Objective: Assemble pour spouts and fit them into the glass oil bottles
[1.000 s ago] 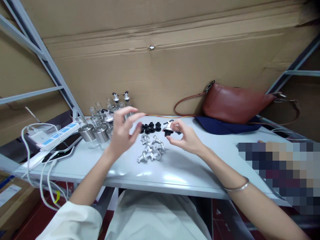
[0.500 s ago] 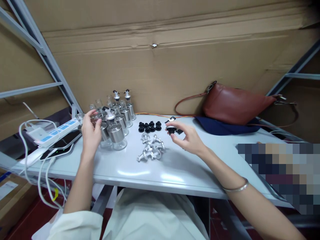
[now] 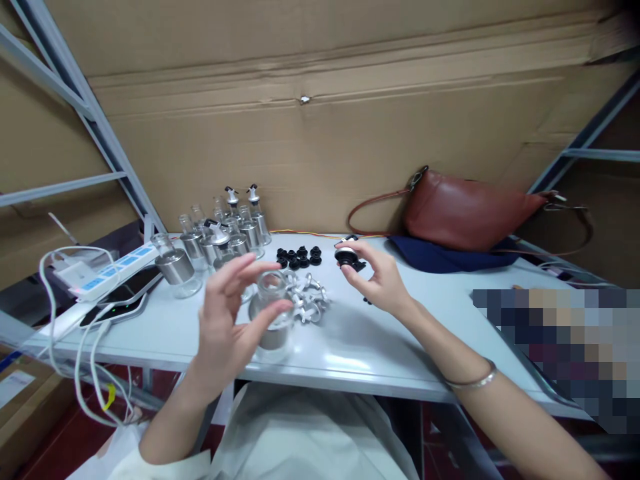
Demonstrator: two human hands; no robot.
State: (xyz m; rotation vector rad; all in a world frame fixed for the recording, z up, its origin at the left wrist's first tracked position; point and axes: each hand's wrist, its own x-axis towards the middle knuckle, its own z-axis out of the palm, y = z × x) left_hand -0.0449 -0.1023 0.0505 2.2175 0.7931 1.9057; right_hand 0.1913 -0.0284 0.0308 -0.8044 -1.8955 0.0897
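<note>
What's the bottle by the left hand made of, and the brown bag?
The bottle looks like smooth glass because it's see-through, though clear plastic is possible. Its band seems to be metal: grey and shiny. The bag looks like smooth leather, real or fake, with a soft sheen.

The place looks like a makeshift workshop corner, perhaps inside a storeroom. A pale grey counter (image 3: 385, 350) runs between metal uprights (image 3: 107, 127), with a large creased cardboard sheet (image 3: 310, 153) as back wall. Several alike glass bottles (image 3: 176, 267) share it with batches of black stoppers (image 3: 301, 259) and silver fittings (image 3: 314, 303). A carton (image 3: 30, 400) and red flooring (image 3: 440, 457) show below.
</note>
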